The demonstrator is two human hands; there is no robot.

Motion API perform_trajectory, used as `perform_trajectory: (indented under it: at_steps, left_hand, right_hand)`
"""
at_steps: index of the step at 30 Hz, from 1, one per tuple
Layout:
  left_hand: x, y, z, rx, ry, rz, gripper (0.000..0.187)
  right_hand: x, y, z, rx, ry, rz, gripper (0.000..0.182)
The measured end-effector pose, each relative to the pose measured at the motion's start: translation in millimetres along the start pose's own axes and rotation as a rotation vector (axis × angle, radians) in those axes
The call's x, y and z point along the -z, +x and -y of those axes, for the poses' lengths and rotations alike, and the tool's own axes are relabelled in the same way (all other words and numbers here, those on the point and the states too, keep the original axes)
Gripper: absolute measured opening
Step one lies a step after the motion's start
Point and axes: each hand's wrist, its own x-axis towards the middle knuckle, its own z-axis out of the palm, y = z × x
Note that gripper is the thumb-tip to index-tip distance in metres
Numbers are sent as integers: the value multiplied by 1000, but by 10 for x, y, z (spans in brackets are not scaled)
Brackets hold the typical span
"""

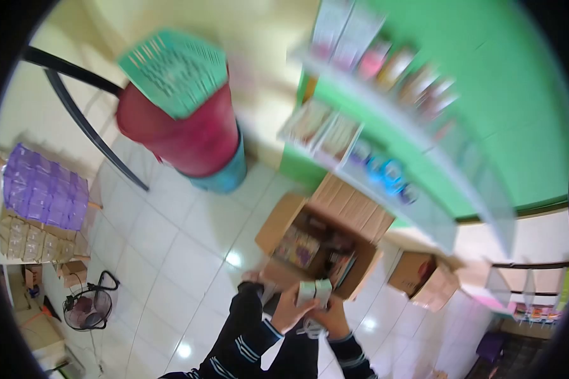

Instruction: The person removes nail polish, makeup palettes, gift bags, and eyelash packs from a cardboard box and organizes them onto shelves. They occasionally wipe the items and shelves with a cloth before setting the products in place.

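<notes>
Small pale box (315, 291) in front of the person, at the near edge of an open carton (279, 221); overlaps the rim in view, so can't tell if it touches. Carton flaps spread outward, near wall by the hands. White tile floor (171, 252) stretches from the carton's left side toward the fan (90, 309); tighter on the far side, where white shelves (395, 106) overhang. Second carton (417, 278) just beside on the right; red bucket (177, 136) well apart, far left.

Left hand (289, 311): fingers bent, pinching the small pale box from its left side. Right hand (333, 316): against the box's lower right, fingers curled and partly hidden; can't tell if it grips. Bunched white cord-like item (312, 328) just below the hands, blurred.

Writing: printed items (297, 246) inside the open carton, too blurred to read. Dark line splits the box's top; lettering too small to tell.
</notes>
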Motion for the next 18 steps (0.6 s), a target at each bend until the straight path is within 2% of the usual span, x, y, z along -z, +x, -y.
perform_trajectory:
  at_steps: [1,5,7,9,11,12,14,15,17,18]
  left_hand:
    - [-94,-101,-166,83,-117,77,39]
    - [-464,-549,-1216,14,-91,202,35]
    - [-538,-590,-1756,-184,119,258,32]
    - [-605,-593,-2245,-256,168,277,31]
    - [-596,-506,-2635,-470,423,277,33]
    - [-622,-489,-2854,-504,395,293,35]
    - [-615,-410,-3229,-610,394,336,36]
    - [-574,-311,-3384,-689,420,366,36]
    - [-448,-23,-3721,-822,359,416,33]
    - [-379,139,-3954,-881,389,401,31]
  right_hand:
    - [5,-226,281,-31,4,-39,39]
    - [78,-894,1550,52,-230,7,41]
    - [160,-1018,2134,442,-523,-115,41]
    - [254,-987,2587,619,-519,-189,39]
    - [157,-1006,3145,617,-351,-37,38]
    - [130,-929,3302,623,-347,-38,38]
    - [68,-819,3561,885,-665,-119,35]
    - [32,-770,3675,874,-665,-124,35]
    - [-60,-666,3849,977,-606,-380,33]
    - [-88,-585,3895,964,-614,-391,33]
